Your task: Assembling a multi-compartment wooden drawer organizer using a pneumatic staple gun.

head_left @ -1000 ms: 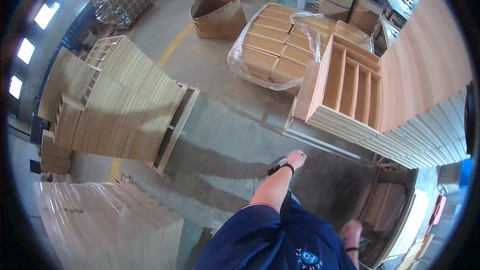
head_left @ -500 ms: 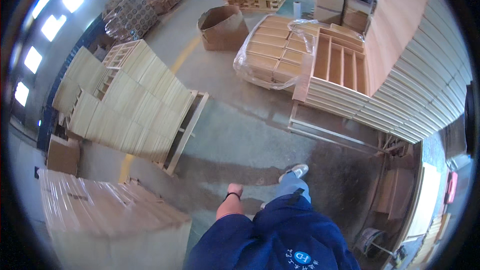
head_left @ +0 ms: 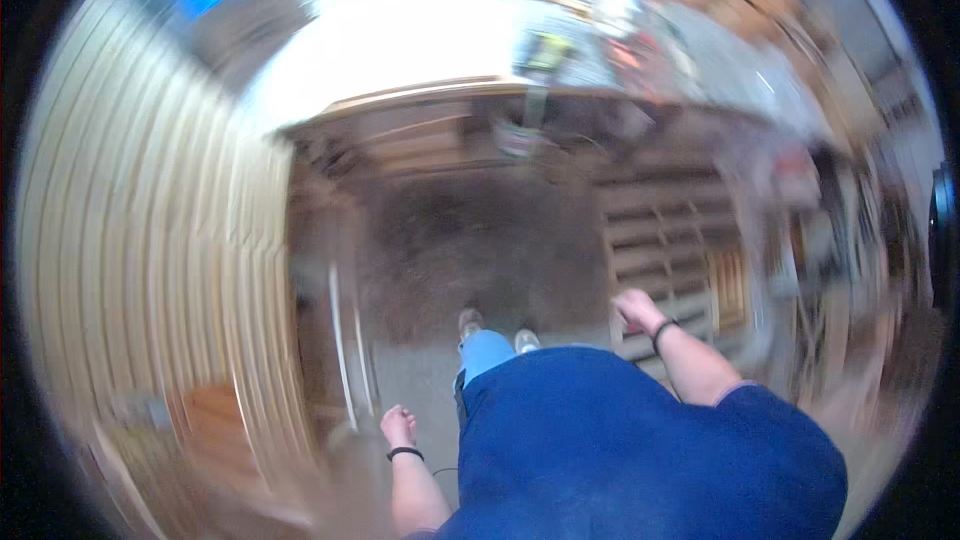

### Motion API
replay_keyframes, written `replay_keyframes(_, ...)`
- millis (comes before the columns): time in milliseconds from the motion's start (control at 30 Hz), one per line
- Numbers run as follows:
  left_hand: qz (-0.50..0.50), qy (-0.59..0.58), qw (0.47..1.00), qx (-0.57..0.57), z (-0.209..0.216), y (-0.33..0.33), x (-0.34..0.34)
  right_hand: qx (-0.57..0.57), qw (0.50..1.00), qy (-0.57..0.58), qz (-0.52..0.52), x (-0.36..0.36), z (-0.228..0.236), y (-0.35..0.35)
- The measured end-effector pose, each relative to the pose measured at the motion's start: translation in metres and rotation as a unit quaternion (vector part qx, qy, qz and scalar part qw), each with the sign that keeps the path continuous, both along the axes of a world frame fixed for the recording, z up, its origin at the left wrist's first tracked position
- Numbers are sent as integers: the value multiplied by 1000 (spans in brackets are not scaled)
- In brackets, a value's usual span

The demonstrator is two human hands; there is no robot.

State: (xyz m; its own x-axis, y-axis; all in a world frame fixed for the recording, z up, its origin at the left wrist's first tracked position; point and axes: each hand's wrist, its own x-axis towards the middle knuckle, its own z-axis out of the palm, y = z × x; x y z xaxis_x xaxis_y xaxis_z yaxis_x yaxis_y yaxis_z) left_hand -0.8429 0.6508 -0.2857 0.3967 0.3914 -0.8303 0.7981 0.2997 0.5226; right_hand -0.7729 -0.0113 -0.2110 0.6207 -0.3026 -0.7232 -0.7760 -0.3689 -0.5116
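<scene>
Pale-wood ribbed stack now left, was right; cluttered, bright-topped workbench now ahead. Left hand, fingers loosely closed, near straight white rails; right hand, fingers loosely curled in, near slatted wooden pallet.

Ahead of the left hand and the right hand, a wood-edged workbench spans the view, white glare washing out its left half. Between, the floor is dark brown, turning pale grey nearer the left hand.
</scene>
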Motion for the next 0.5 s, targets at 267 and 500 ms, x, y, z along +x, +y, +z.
replay_keyframes(267, -305, -1, 952, -40, 7, -32, 331, 71, 933, -6, -352, -135, 44, 49)
replay_keyframes(500, -439, -49, 890, -109, -15, -243, 451, 486, 514, -172, -685, -358, -17, 93)
